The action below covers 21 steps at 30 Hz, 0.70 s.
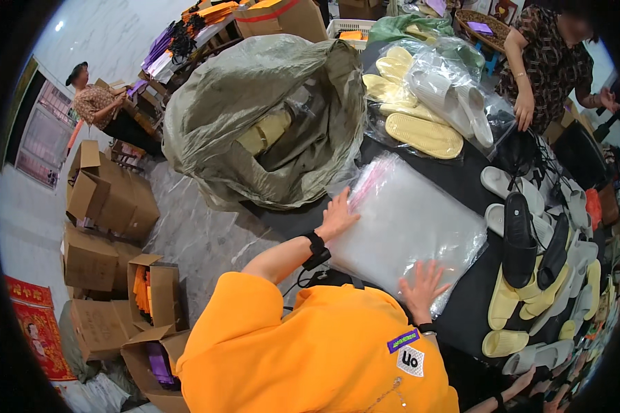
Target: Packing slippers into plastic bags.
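Note:
A thick stack of clear plastic bags (pixel 406 220) lies on the dark table in front of me, a pink strip along its far left edge. My left hand (pixel 337 217) rests at the stack's left edge with fingers stretched out. Flat on the near right part of the bags lies my right hand (pixel 422 289), its fingers spread. Neither hand grips anything. Beyond the stack are bagged slippers: a yellow slipper (pixel 424 135) and pale grey slippers (pixel 441 96) in clear plastic. To the right, black slippers (pixel 518 230) lie on top of yellow slippers (pixel 506 299) and grey ones.
A large grey-green woven sack (pixel 255 89), gaping, stands just left of the table with bagged yellow slippers inside. Cardboard boxes (pixel 107 196) line the floor at left. A person (pixel 544 69) stands across the table at far right. Another person (pixel 100 107) stands at far left. Other people's hands (pixel 520 382) show at lower right.

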Available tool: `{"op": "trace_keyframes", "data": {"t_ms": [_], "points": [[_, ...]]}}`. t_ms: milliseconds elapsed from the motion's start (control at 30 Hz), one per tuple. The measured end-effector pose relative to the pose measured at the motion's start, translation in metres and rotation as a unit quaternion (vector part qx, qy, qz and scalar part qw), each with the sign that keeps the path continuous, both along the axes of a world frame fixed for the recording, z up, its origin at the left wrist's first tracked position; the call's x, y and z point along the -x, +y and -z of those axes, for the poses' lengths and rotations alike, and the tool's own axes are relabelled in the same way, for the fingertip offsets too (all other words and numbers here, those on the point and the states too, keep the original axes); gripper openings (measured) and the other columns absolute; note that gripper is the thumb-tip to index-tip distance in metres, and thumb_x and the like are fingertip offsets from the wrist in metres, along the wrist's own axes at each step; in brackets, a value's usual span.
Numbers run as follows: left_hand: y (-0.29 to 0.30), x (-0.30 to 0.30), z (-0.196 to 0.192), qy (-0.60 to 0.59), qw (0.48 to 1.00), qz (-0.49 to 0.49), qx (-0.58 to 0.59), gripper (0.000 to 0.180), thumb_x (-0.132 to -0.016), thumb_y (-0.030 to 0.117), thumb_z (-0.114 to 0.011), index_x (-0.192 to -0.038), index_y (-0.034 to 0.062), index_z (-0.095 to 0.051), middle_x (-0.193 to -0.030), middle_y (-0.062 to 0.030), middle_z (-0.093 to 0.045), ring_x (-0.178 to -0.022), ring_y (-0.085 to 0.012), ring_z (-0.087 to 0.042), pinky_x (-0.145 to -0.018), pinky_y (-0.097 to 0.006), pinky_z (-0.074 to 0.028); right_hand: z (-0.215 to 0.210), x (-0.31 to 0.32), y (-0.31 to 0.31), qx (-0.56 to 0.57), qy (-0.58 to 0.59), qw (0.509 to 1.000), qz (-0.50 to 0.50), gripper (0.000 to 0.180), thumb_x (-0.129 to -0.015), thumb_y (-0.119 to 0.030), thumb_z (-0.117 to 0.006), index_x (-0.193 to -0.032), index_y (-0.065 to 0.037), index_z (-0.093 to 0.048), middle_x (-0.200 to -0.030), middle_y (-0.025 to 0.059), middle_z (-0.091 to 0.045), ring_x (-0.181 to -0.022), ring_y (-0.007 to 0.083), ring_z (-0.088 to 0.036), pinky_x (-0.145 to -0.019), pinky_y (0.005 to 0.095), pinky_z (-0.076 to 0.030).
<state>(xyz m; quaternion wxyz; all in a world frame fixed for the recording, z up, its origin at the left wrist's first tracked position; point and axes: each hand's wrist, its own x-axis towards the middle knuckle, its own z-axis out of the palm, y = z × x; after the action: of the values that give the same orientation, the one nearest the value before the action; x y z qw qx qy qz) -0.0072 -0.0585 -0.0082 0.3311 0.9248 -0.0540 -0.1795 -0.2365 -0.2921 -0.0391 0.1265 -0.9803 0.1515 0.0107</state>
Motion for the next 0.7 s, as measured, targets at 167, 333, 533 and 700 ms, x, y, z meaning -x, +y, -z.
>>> {"op": "trace_keyframes", "data": {"t_ms": [167, 333, 533, 700], "points": [[0.014, -0.034, 0.004, -0.157, 0.987, 0.010, 0.014, 0.061, -0.072, 0.017, -0.062, -0.128, 0.0068, -0.039, -0.133, -0.0204, -0.036, -0.123, -0.0384, -0.033, -0.101, -0.047, -0.029, 0.011, 0.003, -0.003, 0.018, -0.019, 1.000, -0.002, 0.071, -0.076, -0.058, -0.053, -0.135, -0.020, -0.041, -0.147, 0.0146, -0.020, -0.137, 0.0402, -0.007, -0.096, 0.0726, 0.005], [0.040, -0.079, -0.009, -0.374, 0.907, -0.025, -0.191, 0.061, -0.070, 0.016, -0.060, -0.127, 0.0147, -0.042, -0.135, -0.0145, -0.035, -0.123, -0.0343, -0.032, -0.095, -0.051, -0.030, 0.017, 0.003, -0.003, 0.011, -0.034, 0.999, 0.006, 0.071, -0.075, -0.060, -0.054, -0.134, -0.021, -0.042, -0.146, 0.0139, -0.022, -0.137, 0.0402, -0.008, -0.096, 0.0719, 0.005], [0.084, -0.093, 0.011, -0.188, 0.954, -0.047, -0.231, 0.056, -0.079, 0.029, -0.058, -0.130, 0.0149, -0.040, -0.126, -0.0157, -0.046, -0.116, -0.0375, -0.041, -0.093, -0.053, -0.032, 0.015, 0.003, -0.003, 0.010, -0.031, 0.999, 0.007, 0.071, -0.075, -0.060, -0.054, -0.134, -0.022, -0.042, -0.148, 0.0128, -0.020, -0.138, 0.0383, -0.006, -0.098, 0.0702, 0.007], [0.090, -0.079, 0.021, -0.155, 0.951, 0.035, -0.265, 0.048, -0.080, 0.031, -0.056, -0.123, 0.0120, -0.048, -0.116, -0.0158, -0.054, -0.108, -0.0394, -0.047, -0.089, -0.054, -0.035, 0.020, 0.005, -0.002, 0.026, -0.025, 0.999, 0.006, 0.071, -0.075, -0.060, -0.054, -0.134, -0.022, -0.042, -0.148, 0.0127, -0.019, -0.138, 0.0374, -0.005, -0.098, 0.0695, 0.008]]}}
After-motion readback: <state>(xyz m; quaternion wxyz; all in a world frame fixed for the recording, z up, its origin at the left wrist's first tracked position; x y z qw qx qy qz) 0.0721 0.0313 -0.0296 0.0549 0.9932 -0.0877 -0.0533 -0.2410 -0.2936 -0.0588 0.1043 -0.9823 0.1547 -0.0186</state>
